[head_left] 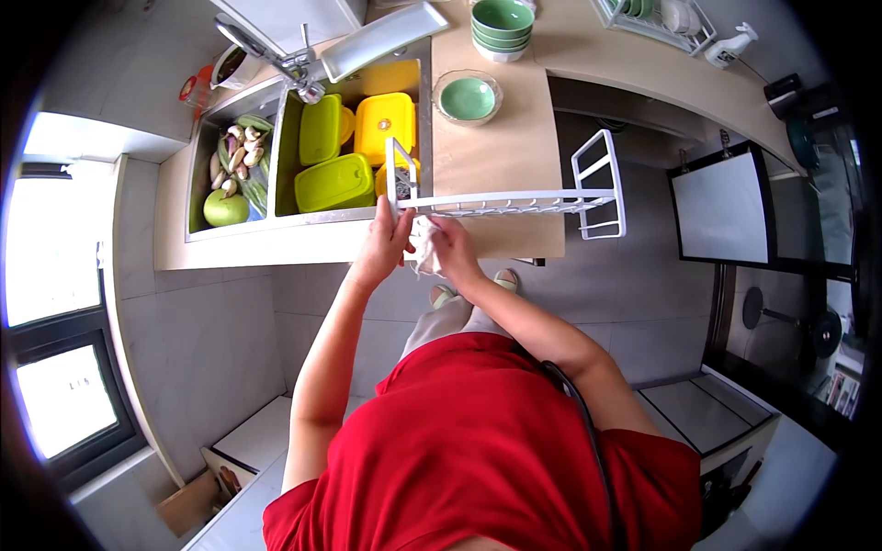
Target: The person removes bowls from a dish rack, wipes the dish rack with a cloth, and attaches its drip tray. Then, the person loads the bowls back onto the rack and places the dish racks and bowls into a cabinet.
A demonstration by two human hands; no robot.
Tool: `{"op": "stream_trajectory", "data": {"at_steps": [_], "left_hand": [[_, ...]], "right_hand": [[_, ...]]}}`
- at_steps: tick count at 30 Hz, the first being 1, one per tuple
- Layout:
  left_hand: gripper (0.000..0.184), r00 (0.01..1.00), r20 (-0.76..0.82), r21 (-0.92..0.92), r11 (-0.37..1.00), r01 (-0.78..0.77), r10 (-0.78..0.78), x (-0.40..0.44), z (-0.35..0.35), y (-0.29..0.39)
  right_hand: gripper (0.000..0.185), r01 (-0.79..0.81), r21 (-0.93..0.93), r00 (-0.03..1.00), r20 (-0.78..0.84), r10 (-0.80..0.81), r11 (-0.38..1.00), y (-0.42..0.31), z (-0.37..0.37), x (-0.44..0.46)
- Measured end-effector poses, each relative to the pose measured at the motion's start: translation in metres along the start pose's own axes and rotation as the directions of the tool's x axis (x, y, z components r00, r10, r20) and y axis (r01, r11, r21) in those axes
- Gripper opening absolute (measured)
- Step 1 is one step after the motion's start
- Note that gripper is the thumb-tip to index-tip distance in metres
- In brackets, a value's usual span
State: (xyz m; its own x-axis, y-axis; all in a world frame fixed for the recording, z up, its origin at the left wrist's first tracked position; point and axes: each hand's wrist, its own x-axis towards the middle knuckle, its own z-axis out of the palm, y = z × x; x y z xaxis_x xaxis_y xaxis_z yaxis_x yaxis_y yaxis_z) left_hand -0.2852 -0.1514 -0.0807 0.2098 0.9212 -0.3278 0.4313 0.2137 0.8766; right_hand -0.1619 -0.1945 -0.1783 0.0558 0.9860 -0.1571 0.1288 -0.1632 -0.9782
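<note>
A white rack with upright end frames is held up over the counter's front edge, its far end sticking out to the right. My left hand is closed around the rack's left end, close to the sink's front rim. In my right hand is a crumpled white cloth, bunched against the same end of the rack. Behind the rack, the right sink basin holds lime-green containers and yellow containers. A small green bowl sits inside a clear glass bowl beside the sink.
Vegetables fill the left basin, below a faucet. A white tray lies across the sink's back edge. Farther right are stacked green bowls, another dish rack with dishes, and a spray bottle.
</note>
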Motion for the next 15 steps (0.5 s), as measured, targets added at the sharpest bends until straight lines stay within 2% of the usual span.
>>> {"op": "stream_trajectory", "data": {"at_steps": [1,2,3,5,7,9,10,11,13,14,15], "left_hand": [[0.025,1.000,-0.002,-0.008,1.000,-0.008,0.008,0.000,0.000,-0.002],[0.025,1.000,-0.007,-0.024,1.000,0.000,0.000,0.000,0.001,-0.002],[0.025,1.000,-0.006,-0.027,1.000,-0.005,0.004,-0.001,0.001,-0.001],[0.025,1.000,-0.005,-0.015,1.000,-0.016,0.016,-0.003,0.000,0.003],[0.026,0.999,-0.041,-0.024,0.999,-0.023,0.022,-0.003,0.001,0.000],[0.028,0.999,0.005,-0.037,0.999,-0.031,0.031,0.001,-0.004,-0.003],[0.032,0.995,0.029,-0.080,0.993,-0.091,0.094,0.002,-0.007,-0.003],[0.036,0.987,0.055,-0.024,0.988,-0.152,0.153,0.005,-0.009,-0.007],[0.034,0.994,0.069,-0.065,0.995,-0.074,0.079,0.006,-0.011,-0.001],[0.034,0.994,0.073,-0.068,0.994,-0.080,0.085,0.007,-0.010,-0.001],[0.033,0.997,0.059,-0.125,0.991,-0.049,0.057,0.008,-0.009,-0.001]], "right_hand": [[0.029,0.117,-0.129,0.991,-0.046,-0.124,0.985,0.005,0.002,0.000],[0.025,0.131,-0.203,0.991,0.022,-0.129,0.970,0.011,0.004,0.004],[0.025,0.133,-0.207,0.991,0.020,-0.131,0.969,0.018,0.000,0.007],[0.024,0.070,-0.391,0.992,0.124,-0.023,0.918,0.031,-0.014,0.015],[0.024,0.030,-0.449,0.997,0.071,0.003,0.893,0.040,-0.037,0.009],[0.025,-0.134,-0.234,0.983,0.092,0.160,0.963,0.040,-0.069,-0.005],[0.022,-0.095,-0.156,0.988,0.106,0.112,0.983,0.043,-0.078,-0.012],[0.022,-0.098,-0.161,0.989,0.098,0.114,0.982,0.046,-0.083,-0.023],[0.017,0.072,0.109,0.997,0.025,-0.075,0.991,0.008,-0.096,-0.044],[0.017,0.076,0.105,0.997,0.019,-0.078,0.992,-0.015,-0.105,-0.048],[0.016,0.162,-0.008,0.982,-0.094,-0.162,0.987,-0.040,-0.114,-0.053]]}}
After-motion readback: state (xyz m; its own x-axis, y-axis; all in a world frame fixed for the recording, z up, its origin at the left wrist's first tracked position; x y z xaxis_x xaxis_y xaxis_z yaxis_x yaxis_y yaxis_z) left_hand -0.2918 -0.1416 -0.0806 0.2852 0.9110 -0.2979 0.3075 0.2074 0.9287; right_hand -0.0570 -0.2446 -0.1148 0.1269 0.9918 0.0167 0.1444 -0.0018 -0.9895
